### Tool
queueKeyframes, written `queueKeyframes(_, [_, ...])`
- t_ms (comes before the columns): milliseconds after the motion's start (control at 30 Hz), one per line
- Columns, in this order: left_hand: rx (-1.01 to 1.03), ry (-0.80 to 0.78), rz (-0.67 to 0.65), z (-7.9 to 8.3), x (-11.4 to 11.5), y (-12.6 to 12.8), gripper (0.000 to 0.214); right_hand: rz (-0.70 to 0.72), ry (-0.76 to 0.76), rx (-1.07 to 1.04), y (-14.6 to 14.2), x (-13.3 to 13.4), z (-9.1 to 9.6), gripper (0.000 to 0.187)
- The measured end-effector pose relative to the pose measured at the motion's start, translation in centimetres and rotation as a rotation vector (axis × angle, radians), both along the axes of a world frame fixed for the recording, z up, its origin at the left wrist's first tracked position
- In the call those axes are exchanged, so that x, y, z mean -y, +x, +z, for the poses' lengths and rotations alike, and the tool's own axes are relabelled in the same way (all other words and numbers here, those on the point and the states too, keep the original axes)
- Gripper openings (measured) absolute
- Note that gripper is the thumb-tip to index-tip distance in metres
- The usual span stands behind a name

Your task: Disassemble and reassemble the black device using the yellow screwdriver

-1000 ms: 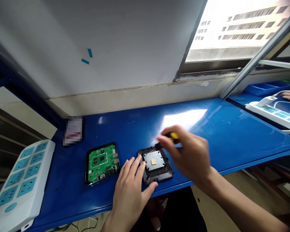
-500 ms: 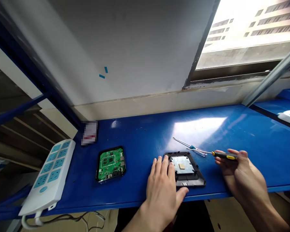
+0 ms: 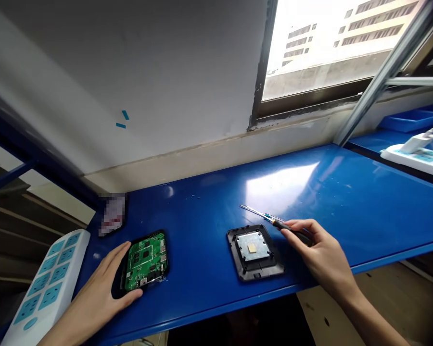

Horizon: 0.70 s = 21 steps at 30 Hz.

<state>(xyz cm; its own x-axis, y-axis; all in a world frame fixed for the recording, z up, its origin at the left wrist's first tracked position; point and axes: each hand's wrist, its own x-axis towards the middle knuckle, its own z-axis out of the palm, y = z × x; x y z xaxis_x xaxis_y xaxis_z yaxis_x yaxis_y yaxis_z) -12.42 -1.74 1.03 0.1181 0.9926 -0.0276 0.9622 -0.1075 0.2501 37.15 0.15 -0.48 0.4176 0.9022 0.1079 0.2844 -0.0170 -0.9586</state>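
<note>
My left hand (image 3: 94, 295) is at the left side of a green circuit board (image 3: 147, 259) seated in a black case. Its thumb and fingers are spread around the near left corner, with fingertips at the rim; I cannot tell how firmly they touch. In my right hand (image 3: 324, 257) is a screwdriver (image 3: 285, 227) with a dark and yellow handle, held low and pointing left. Its shaft lies over thin metal rods (image 3: 254, 210) on the table. Just left of that hand rests a black cover (image 3: 243, 274) with a metal plate (image 3: 261, 247) and a small beige pad (image 3: 251, 248).
A white power strip (image 3: 67, 274) runs along the left edge of the blue table (image 3: 198, 250). A blurred flat object (image 3: 113, 214) lies at the back left. Behind stands a wall with a window (image 3: 310, 53). Another power strip (image 3: 393, 156) and a blue tray (image 3: 406, 120) are at far right.
My left hand has left the black cover and moved left to the circuit board's case. My right hand has turned over and lowered the screwdriver toward the rods. The view has shifted right.
</note>
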Motion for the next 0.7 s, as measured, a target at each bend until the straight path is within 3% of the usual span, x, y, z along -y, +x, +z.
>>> queueKeyframes(100, [0.045,-0.006,0.003,-0.4,-0.1,1.0,0.086,0.058,0.021,0.219,-0.8,0.1,0.2,0.034])
queueKeyframes(233, [0.046,-0.027,0.001,-0.9,-0.2,3.2,0.096,0.038,0.021,0.413,-1.0,0.0,-0.2,0.033])
queueKeyframes(500, [0.132,-0.152,-0.126,0.0,-1.0,11.0,0.112,0.044,0.07,0.549,-0.7,-0.7,-1.1,0.026])
queueKeyframes(700, [0.159,-0.196,-0.235,0.5,-2.7,13.7,0.117,0.085,0.27,0.669,-2.3,0.5,-0.1,0.023])
